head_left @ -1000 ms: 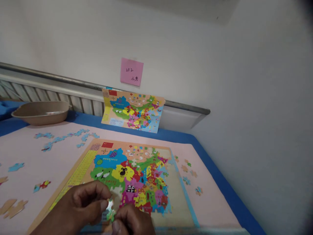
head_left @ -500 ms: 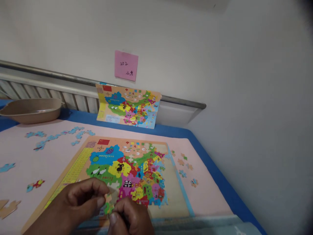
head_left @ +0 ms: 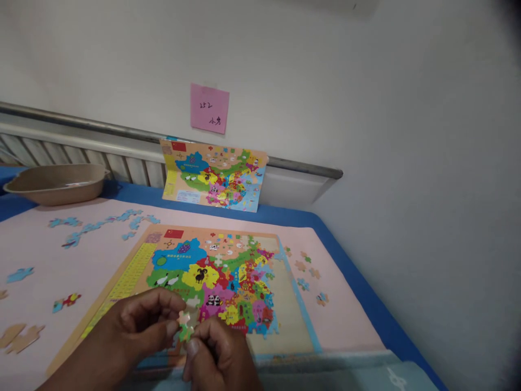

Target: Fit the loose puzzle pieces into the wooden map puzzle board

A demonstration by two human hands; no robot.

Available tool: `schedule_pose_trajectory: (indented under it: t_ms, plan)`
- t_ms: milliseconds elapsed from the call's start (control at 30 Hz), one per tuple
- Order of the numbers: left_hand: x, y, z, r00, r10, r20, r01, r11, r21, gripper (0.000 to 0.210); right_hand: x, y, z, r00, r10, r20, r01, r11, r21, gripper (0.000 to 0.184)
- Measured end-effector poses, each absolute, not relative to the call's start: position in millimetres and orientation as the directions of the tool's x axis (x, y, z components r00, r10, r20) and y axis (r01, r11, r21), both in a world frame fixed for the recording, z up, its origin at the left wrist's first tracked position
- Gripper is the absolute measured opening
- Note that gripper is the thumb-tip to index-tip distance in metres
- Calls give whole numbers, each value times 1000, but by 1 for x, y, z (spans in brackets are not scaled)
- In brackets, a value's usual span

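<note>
Between the fingertips of my left hand point(head_left: 140, 331) and my right hand point(head_left: 222, 353) is a small jigsaw piece point(head_left: 186, 325), orange at the top and green below. Both hands are closed in a pinch, one at each side of it. They hover over the lower part of a partly filled map puzzle point(head_left: 134, 271). The puzzle shows colourful regions with a ram, pandas and birds. Bare board shows along its right side and in small gaps, one just above the held piece. My hands and sleeve hide part of the lower left.
A folded map picture point(head_left: 214, 176) leans against the wall rail point(head_left: 301, 166). A brown basin point(head_left: 57, 184) stands at the back left. Loose pieces lie left, such as a blue strip point(head_left: 103, 222), and right, such as a blue-orange piece point(head_left: 323, 298). A pink note point(head_left: 210, 108) hangs above.
Both hands have lifted the piece slightly and moved a little to the right. The piece has turned so its face shows more clearly. The view has shifted slightly.
</note>
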State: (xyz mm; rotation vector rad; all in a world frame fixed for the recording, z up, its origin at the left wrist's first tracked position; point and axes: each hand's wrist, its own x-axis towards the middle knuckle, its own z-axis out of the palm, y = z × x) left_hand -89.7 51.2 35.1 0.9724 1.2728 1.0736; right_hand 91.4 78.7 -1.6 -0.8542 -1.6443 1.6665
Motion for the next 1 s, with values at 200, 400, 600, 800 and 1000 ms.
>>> schedule_pose_trajectory:
  t_ms: [200, 400, 600, 800, 1000]
  plan:
    - [-86, 53, 47, -72, 974, -213, -41, 210, 977, 34, 90, 79, 9, -587, 809, -21, -11, -34, -999, 23]
    - [-85, 56, 47, -118, 974, -193, -61, 187, 980, 30, 90, 80, 8, -574, 815, -72, 48, -55, -997, 22]
    - [-85, 57, 48, -108, 979, -173, -10, 173, 985, 30, 89, 81, 8, -572, 815, -93, 41, -85, -996, 25]
    - [-84, 58, 49, -118, 979, -163, 1, 165, 986, 31, 88, 82, 7, -580, 809, -95, 8, -111, -994, 30]
    - [-83, 61, 40, -114, 978, -173, -20, 172, 985, 31, 82, 88, -14, -547, 836, -34, -69, -85, -994, 32]
